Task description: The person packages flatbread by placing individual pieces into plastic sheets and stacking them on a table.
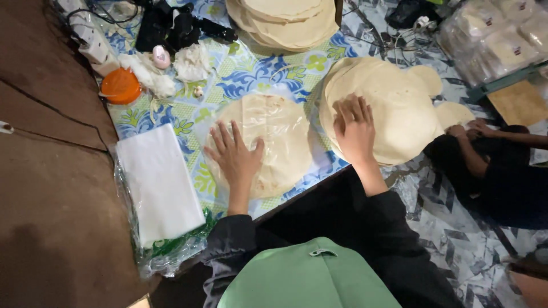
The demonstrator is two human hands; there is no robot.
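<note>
Pressing left hand (235, 154) flat, fingers spread, on bagged flatbread (268, 142) lying directly beneath and rightward of it; resting right hand (354, 128), fingers together, on flatbread stack (388, 108) spreading rightward, the nearer hand.

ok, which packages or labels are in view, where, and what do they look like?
Clear bags of flatbreads: top right, stacked, pale rounds inside, each with a small dark label too small to make out.
Pack of white sheets: left of the left hand, rectangular, in clear wrap with green at the lower end.
Plastic film: clear, over the flatbread under the left hand.
No signs or screens.
</note>
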